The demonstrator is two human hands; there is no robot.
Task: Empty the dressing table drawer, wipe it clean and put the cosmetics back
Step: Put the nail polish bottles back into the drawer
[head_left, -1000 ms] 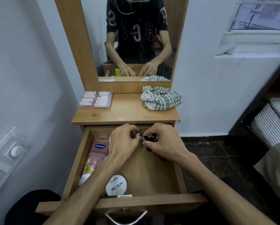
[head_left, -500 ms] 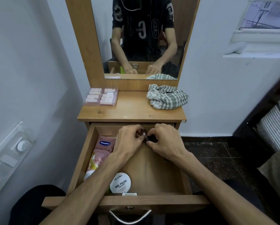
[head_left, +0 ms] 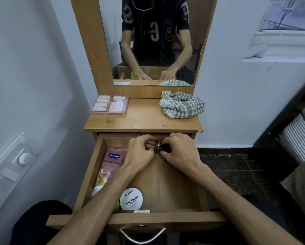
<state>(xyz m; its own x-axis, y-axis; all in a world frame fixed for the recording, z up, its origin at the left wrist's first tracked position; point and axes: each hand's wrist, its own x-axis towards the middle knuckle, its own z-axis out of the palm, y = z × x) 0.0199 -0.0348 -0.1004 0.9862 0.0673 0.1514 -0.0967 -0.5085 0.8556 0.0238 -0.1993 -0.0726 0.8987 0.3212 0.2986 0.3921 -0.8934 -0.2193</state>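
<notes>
1. Drawer (head_left: 167, 181) is open, mostly bare, so I judge refilling is under way.
2. Cloth (head_left: 181, 106) lies crumpled on the tabletop beside a box (head_left: 110, 105) not yet returned.
3. Tube (head_left: 111, 167) and tin (head_left: 131, 198) are back inside.
4. Left hand (head_left: 139, 152) and right hand (head_left: 179, 152) both pinch small bottles (head_left: 158, 146) at the drawer's back.

Both hands at the back of the open drawer (head_left: 88, 175)

The left hand (head_left: 139, 154) and right hand (head_left: 180, 152) pinch small cosmetics: a copper-coloured tube (head_left: 158, 145) and something black. A pink lotion tube (head_left: 110, 167) and white round tub (head_left: 131, 198) lie inside; a checked cloth (head_left: 181, 106) sits on top.
</notes>
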